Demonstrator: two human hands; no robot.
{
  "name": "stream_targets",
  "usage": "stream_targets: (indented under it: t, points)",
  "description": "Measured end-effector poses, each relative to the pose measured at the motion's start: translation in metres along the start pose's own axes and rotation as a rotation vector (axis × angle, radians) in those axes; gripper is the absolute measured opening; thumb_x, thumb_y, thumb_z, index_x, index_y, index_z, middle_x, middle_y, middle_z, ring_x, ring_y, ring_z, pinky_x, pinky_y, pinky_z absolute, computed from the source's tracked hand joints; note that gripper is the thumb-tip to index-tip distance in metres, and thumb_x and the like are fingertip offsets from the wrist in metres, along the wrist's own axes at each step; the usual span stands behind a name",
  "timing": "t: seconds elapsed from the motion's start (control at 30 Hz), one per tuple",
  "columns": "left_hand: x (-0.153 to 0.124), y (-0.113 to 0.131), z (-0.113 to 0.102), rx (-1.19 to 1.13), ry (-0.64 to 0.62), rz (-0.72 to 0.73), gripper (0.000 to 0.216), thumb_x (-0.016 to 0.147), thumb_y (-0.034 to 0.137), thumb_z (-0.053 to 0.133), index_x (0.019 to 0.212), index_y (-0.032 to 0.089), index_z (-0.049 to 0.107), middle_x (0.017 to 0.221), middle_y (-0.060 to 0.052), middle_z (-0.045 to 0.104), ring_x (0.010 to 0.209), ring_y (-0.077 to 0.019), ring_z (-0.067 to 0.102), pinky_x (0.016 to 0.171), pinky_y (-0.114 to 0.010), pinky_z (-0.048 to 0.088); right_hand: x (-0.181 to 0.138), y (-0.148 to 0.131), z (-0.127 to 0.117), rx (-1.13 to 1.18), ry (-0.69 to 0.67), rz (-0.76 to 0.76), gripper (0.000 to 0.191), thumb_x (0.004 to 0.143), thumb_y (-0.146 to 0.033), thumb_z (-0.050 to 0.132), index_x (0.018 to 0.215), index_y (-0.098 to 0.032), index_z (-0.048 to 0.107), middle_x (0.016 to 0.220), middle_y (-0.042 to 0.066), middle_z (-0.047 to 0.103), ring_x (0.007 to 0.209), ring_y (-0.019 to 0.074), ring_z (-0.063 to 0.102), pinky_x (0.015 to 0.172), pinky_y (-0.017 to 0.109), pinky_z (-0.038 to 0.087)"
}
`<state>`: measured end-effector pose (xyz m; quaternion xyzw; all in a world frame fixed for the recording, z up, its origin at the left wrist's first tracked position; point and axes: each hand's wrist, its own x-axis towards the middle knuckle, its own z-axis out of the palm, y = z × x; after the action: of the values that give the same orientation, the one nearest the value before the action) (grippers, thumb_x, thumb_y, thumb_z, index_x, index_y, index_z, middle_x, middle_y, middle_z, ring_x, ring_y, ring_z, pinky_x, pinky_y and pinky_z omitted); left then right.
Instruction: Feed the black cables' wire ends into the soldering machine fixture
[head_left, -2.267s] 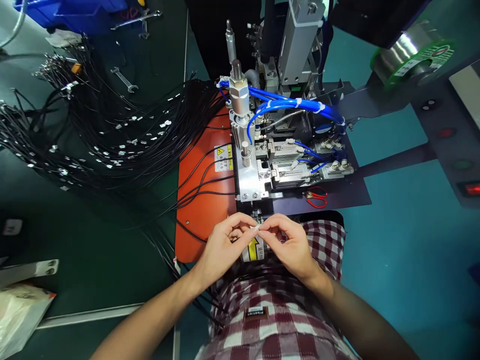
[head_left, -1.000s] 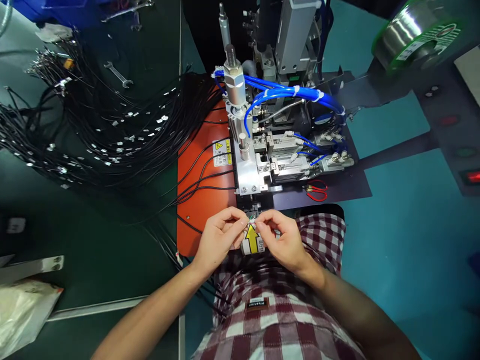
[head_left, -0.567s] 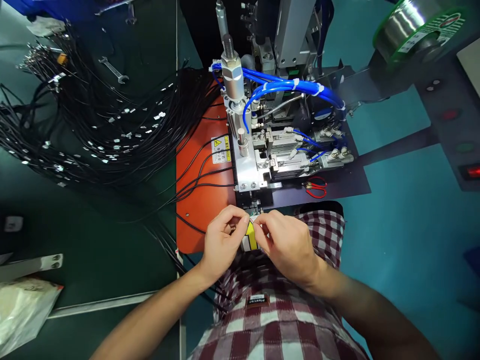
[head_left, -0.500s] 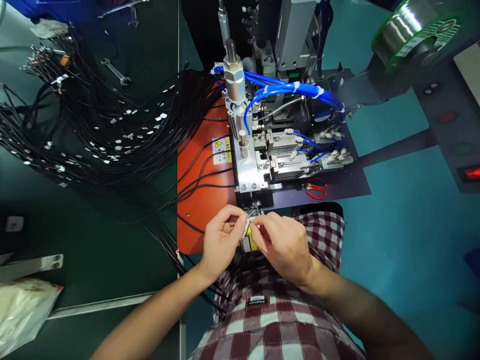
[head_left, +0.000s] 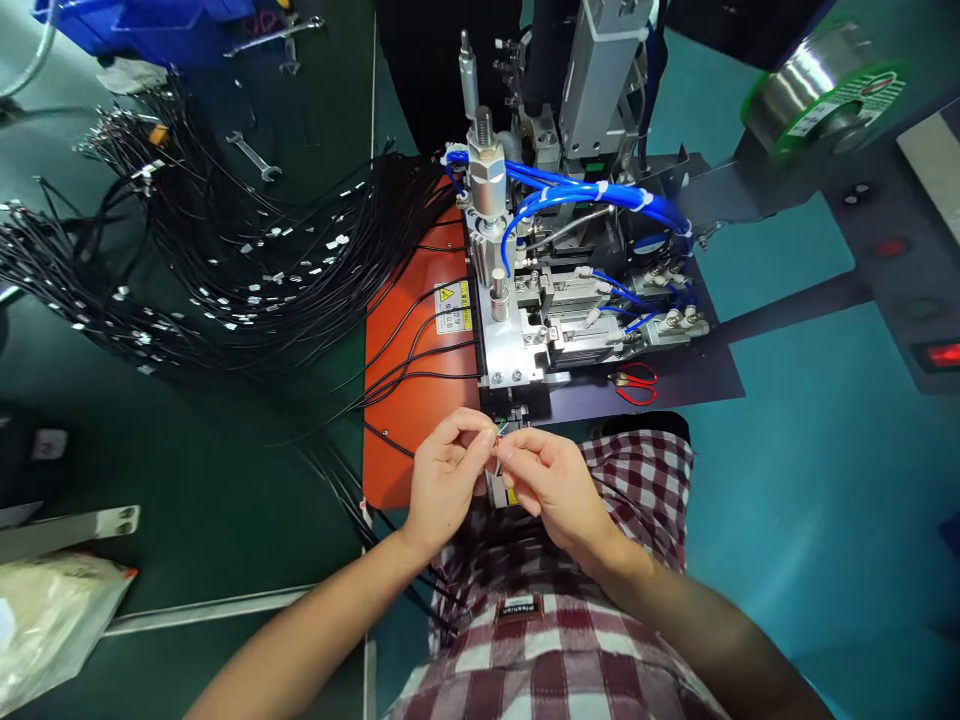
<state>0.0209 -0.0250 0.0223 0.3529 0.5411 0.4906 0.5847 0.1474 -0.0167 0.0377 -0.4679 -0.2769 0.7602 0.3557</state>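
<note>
My left hand [head_left: 448, 482] is closed in a pinch at the front edge of the machine. A black cable [head_left: 390, 442] runs in from the left and goes behind it. Thin coloured wires [head_left: 502, 429], greenish and white with a bit of red, show at its fingertips. Meeting it there, my right hand [head_left: 559, 492] also pinches these fine wires between thumb and forefinger. Below the fingertips, part of a yellow-and-white labelled block [head_left: 498, 490] is visible. The silver press machine [head_left: 504, 345] with blue air tubes stands just beyond both hands.
Bundles of black cables [head_left: 300, 290] with light tips spread over the dark green table [head_left: 247, 530] at left. An orange plate [head_left: 420, 390] borders the machine. Red-handled cutters [head_left: 636, 384] lie at right, a wrench [head_left: 253, 157] at upper left, a solder spool [head_left: 832, 95] at upper right.
The view has shifted slightly, so the surroundings sit lower and further right. My right hand's fingers have turned in closer to the left fingertips. A bit of red shows between them now.
</note>
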Motion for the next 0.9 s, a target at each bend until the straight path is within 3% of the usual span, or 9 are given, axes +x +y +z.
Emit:
stream_targets:
  t: [0.13, 0.2, 0.33, 0.47, 0.73, 0.9]
  points:
    - [0.002, 0.002, 0.000, -0.064, -0.010, -0.023, 0.017, 0.082, 0.033, 0.066, 0.080, 0.017, 0.060, 0.068, 0.002, 0.052, 0.055, -0.0072, 0.046, 0.052, -0.019, 0.041, -0.003, 0.000, 0.003, 0.337, -0.109, 0.187, 0.021, 0.078, -0.030, 0.067, 0.068, -0.014, 0.056, 0.057, -0.008, 0.040, 0.040, -0.0001, 0.017, 0.039, 0.016, 0.021]
    - [0.003, 0.005, -0.001, -0.100, -0.028, -0.028, 0.015, 0.082, 0.031, 0.066, 0.079, 0.017, 0.061, 0.069, 0.002, 0.053, 0.057, -0.0068, 0.046, 0.056, -0.019, 0.041, -0.003, 0.002, 0.003, 0.386, -0.136, 0.207, 0.021, 0.080, -0.029, 0.066, 0.068, -0.015, 0.056, 0.059, -0.008, 0.038, 0.040, -0.0003, 0.015, 0.039, 0.015, 0.022]
    - [0.005, 0.011, -0.003, -0.173, -0.116, -0.083, 0.016, 0.082, 0.031, 0.066, 0.077, 0.017, 0.059, 0.068, 0.003, 0.052, 0.056, -0.0066, 0.046, 0.057, -0.020, 0.042, 0.002, 0.003, -0.006, 0.211, -0.143, 0.053, 0.027, 0.081, -0.035, 0.067, 0.067, -0.015, 0.056, 0.054, -0.007, 0.044, 0.038, 0.0010, 0.026, 0.039, 0.017, 0.024]
    - [0.005, 0.010, -0.008, -0.145, -0.203, -0.240, 0.021, 0.081, 0.036, 0.067, 0.089, 0.019, 0.060, 0.058, 0.005, 0.047, 0.049, -0.0066, 0.040, 0.045, -0.017, 0.035, 0.009, 0.002, -0.021, 0.044, -0.145, -0.006, 0.027, 0.080, -0.039, 0.068, 0.072, -0.016, 0.057, 0.051, -0.008, 0.048, 0.035, 0.0026, 0.033, 0.037, 0.017, 0.023]
    - [0.004, 0.008, -0.005, -0.111, -0.141, -0.250, 0.021, 0.079, 0.034, 0.071, 0.079, 0.017, 0.059, 0.054, 0.006, 0.043, 0.045, -0.0042, 0.033, 0.040, -0.016, 0.029, 0.007, 0.002, -0.020, -0.143, -0.091, -0.075, 0.029, 0.083, -0.044, 0.063, 0.076, -0.018, 0.053, 0.047, -0.009, 0.047, 0.034, 0.0043, 0.040, 0.037, 0.017, 0.031]
    - [0.003, 0.009, -0.004, -0.089, -0.092, -0.289, 0.024, 0.077, 0.036, 0.072, 0.079, 0.016, 0.060, 0.051, 0.006, 0.043, 0.044, -0.0041, 0.034, 0.039, -0.015, 0.028, 0.005, -0.005, -0.026, -0.265, -0.043, -0.104, 0.024, 0.083, -0.040, 0.064, 0.083, -0.016, 0.059, 0.058, -0.005, 0.053, 0.040, 0.0063, 0.047, 0.039, 0.019, 0.038]
